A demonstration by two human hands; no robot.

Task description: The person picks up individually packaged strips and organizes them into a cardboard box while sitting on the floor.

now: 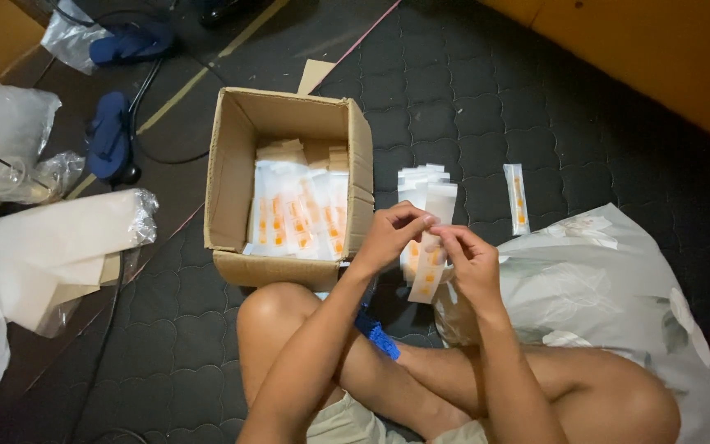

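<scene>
On my left, a cardboard box (232,164) is sitting on the dark mat (470,99), full of white packets with orange marks (297,218). My left hand (388,237) is pinching the top of a small white packet (429,267), and my right hand (472,261) is pinching it too. A big plastic bag (610,296) is lying on my right.

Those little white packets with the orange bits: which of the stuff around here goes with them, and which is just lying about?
In use:
left hand and right hand, both pinching one packet
cardboard box of filled packets
stack of white sleeves
single packet on the mat
large plastic bag

Lying about:
blue sandals
black cable
plastic cup
</scene>
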